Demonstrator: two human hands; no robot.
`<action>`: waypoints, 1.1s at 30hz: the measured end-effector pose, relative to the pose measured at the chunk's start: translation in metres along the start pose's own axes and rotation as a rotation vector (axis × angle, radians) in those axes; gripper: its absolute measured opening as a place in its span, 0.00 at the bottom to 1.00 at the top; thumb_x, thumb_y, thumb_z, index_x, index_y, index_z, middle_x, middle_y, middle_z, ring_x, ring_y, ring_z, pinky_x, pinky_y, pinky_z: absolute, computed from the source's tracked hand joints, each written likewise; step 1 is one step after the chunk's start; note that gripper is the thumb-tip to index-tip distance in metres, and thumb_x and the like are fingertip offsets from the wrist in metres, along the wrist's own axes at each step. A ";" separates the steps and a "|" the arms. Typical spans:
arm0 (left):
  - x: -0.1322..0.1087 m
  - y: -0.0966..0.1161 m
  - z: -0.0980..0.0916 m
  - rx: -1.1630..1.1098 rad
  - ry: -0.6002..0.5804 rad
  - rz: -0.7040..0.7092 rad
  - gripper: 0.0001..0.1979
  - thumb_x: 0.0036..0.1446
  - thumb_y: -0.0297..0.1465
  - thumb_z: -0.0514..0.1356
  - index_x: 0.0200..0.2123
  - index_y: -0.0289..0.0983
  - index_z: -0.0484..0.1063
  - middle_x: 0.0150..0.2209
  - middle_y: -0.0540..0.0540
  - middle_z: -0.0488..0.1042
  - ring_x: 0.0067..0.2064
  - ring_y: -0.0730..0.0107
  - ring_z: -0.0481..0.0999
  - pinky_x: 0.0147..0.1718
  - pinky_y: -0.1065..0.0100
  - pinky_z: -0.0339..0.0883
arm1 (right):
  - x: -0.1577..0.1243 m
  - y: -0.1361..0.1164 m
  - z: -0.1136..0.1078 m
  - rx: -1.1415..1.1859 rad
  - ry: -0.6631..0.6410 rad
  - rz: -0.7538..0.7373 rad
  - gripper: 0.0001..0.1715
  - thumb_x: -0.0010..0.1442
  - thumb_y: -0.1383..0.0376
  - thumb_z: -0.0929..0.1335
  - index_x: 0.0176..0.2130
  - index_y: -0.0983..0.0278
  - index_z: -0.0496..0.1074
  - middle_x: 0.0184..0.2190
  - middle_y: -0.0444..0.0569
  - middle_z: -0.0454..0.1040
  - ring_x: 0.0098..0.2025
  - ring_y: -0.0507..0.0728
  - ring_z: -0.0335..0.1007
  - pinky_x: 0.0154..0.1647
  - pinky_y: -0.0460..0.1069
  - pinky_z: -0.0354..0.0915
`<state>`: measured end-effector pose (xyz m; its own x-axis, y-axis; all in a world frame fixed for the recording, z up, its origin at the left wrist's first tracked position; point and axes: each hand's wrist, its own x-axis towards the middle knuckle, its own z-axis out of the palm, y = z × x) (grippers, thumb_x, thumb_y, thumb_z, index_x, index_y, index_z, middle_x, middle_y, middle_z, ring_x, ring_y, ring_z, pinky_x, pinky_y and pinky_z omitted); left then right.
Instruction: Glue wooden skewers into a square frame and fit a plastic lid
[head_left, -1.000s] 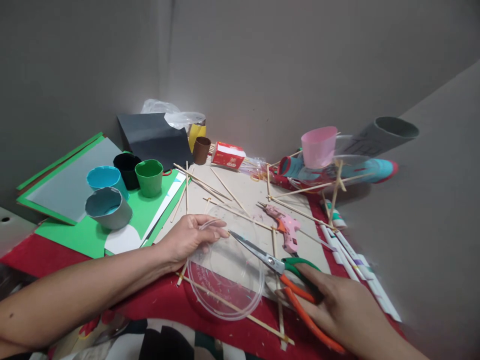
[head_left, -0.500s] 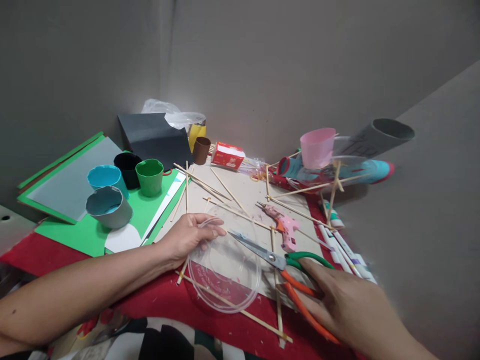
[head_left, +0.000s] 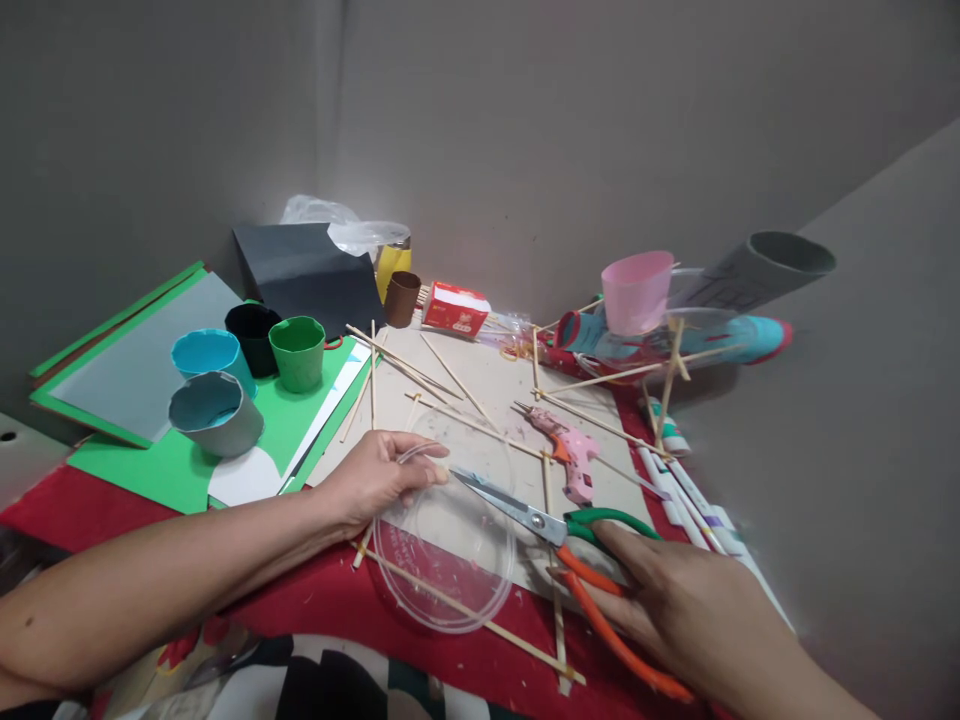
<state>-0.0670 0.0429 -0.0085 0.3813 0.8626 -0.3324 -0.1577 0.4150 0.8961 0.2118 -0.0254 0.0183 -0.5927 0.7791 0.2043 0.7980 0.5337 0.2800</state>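
In the head view, my left hand [head_left: 390,470] pinches the upper left rim of a clear round plastic lid [head_left: 457,590]. My right hand [head_left: 660,590] grips a pair of scissors [head_left: 517,505] with one green and one orange handle. The blades point left across the lid, their tips close to my left fingertips. Whether the blades have cut into the plastic, I cannot tell. Beneath the lid lies a frame of thin wooden sticks [head_left: 517,645] on a beige board [head_left: 517,560].
A pink glue gun [head_left: 574,460] lies behind the scissors. Paper cups, among them a grey cup [head_left: 217,415] and a green cup [head_left: 298,358], stand at left on green sheets. At right, a stick structure [head_left: 667,400] rises near a pink cup [head_left: 637,290] and several markers [head_left: 694,505].
The scissors and my right hand have shifted slightly left, bringing the tips closer to my left fingers. The scissor handles have spread a little wider. The lid has tilted slightly.
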 end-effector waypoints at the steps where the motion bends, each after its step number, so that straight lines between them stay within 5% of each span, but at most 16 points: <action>1: 0.001 -0.001 0.000 0.008 -0.006 -0.001 0.22 0.37 0.31 0.67 0.39 0.29 0.77 0.27 0.46 0.77 0.21 0.80 0.60 0.21 0.72 0.49 | 0.000 0.000 0.000 0.006 -0.006 0.005 0.28 0.67 0.47 0.54 0.28 0.61 0.65 0.14 0.43 0.70 0.13 0.54 0.66 0.15 0.48 0.50; 10: 0.002 -0.005 -0.001 0.061 0.002 -0.016 0.23 0.38 0.31 0.66 0.42 0.29 0.77 0.26 0.46 0.75 0.20 0.81 0.59 0.21 0.72 0.49 | -0.007 0.000 0.007 0.087 -0.069 0.042 0.27 0.66 0.48 0.57 0.28 0.62 0.67 0.14 0.45 0.70 0.14 0.56 0.68 0.17 0.49 0.49; 24: 0.003 -0.004 0.000 0.053 -0.024 -0.027 0.22 0.38 0.32 0.67 0.40 0.30 0.77 0.29 0.45 0.77 0.21 0.81 0.59 0.22 0.72 0.48 | -0.002 -0.011 0.004 0.819 -0.476 0.430 0.19 0.56 0.51 0.67 0.28 0.63 0.76 0.22 0.44 0.75 0.23 0.54 0.70 0.21 0.43 0.60; 30: 0.004 -0.002 -0.001 0.011 -0.044 -0.030 0.20 0.38 0.31 0.68 0.38 0.30 0.77 0.30 0.45 0.77 0.22 0.80 0.60 0.21 0.73 0.47 | -0.007 -0.008 0.003 0.886 -0.432 0.481 0.17 0.53 0.52 0.70 0.29 0.64 0.77 0.23 0.45 0.77 0.25 0.55 0.71 0.23 0.43 0.64; 33: 0.005 0.000 -0.001 -0.018 -0.013 -0.037 0.19 0.38 0.30 0.67 0.38 0.31 0.77 0.31 0.45 0.77 0.21 0.81 0.59 0.21 0.73 0.47 | -0.017 -0.001 0.001 0.776 -0.280 0.533 0.18 0.48 0.50 0.72 0.27 0.62 0.78 0.21 0.45 0.77 0.24 0.57 0.72 0.22 0.45 0.67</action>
<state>-0.0658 0.0471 -0.0104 0.3988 0.8428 -0.3614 -0.1597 0.4519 0.8777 0.2209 -0.0390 0.0138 -0.1665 0.9771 -0.1326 0.8632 0.0794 -0.4986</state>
